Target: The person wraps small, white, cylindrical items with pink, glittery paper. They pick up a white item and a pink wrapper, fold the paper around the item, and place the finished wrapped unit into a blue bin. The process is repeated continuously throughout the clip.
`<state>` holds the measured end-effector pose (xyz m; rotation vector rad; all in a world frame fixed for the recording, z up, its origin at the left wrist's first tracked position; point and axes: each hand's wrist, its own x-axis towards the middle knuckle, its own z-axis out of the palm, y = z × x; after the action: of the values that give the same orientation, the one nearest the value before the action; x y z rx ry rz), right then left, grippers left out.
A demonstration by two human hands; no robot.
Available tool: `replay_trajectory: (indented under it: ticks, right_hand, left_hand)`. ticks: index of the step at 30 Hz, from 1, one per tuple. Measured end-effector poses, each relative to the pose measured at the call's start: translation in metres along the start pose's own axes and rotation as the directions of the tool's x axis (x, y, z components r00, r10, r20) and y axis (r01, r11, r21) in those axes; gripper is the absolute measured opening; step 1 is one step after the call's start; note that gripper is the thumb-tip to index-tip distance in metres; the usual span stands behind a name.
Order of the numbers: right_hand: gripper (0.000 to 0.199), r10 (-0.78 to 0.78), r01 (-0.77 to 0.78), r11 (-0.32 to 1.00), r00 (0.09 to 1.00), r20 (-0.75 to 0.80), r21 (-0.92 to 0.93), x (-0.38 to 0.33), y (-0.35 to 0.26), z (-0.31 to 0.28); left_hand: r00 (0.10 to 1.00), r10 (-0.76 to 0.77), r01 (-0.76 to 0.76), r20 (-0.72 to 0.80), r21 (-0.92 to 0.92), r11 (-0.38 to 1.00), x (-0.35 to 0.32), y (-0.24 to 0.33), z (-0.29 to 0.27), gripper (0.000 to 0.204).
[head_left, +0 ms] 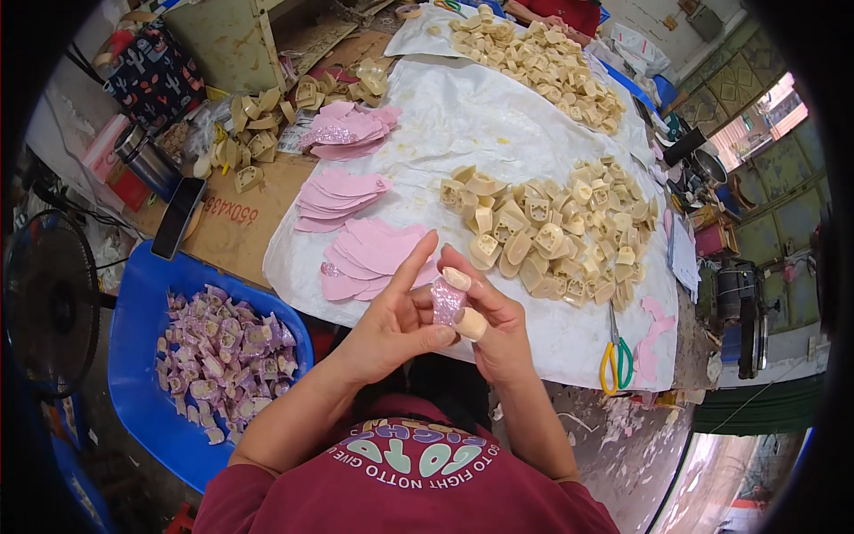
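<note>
While left hand [391, 325] pinches glittery pink sheet [447, 301], right hand [494, 325] grips cream plastic heel block [470, 322].

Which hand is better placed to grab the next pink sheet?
Left, probably. The left hand sits just below the pink sheets; the right hand pinches the glittery heel piece and lies nearer the cream heels.

I see a bright, evenly daylit scene with soft, faint shadows. The white sheet [498, 125] at upper centre is the brightest area, with mild glare. Strong daylight shows at the right edge. The fisheye lens bends straight lines near the rim, and black corners surround the round picture. The centre is sharp; the edges soften slightly.
</note>
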<state>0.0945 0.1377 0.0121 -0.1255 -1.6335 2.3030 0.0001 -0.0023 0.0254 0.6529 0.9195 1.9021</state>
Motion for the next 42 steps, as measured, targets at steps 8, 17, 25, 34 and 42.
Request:
replay_trajectory:
  ticks: [8, 17, 25, 34, 42]
  right_hand:
    - [0.03, 0.392, -0.394, 0.919, 0.913, -0.109, 0.007, -0.002, -0.022, -0.015]
    - [0.017, 0.255, -0.275, 0.946, 0.958, -0.131, -0.172, -0.01, -0.025, -0.008]
    - [0.02, 0.086, -0.148, 0.931, 0.977, -0.195, -0.333, -0.014, -0.024, 0.002]
    - [0.023, 0.044, -0.096, 0.978, 0.961, -0.272, -0.184, -0.004, -0.015, 0.003]
    - [0.025, -0.022, -0.058, 0.967, 0.952, -0.307, -0.248, 0.003, -0.008, 0.007]
  left_hand:
    - [0.872, 0.222, -0.475, 0.437, 0.865, 0.162, 0.008, 0.015, -0.011, 0.081]
    - [0.958, 0.153, -0.274, 0.242, 0.93, 0.247, -0.002, 0.026, -0.015, 0.045]
    - [0.969, 0.223, -0.169, 0.105, 0.941, 0.293, -0.004, 0.018, -0.002, 0.041]
    - [0.932, 0.353, -0.057, -0.079, 0.931, 0.361, 0.006, -0.002, 0.01, 0.038]
    - [0.905, 0.387, 0.034, -0.175, 0.938, 0.346, 0.017, -0.011, 0.012, 0.042]
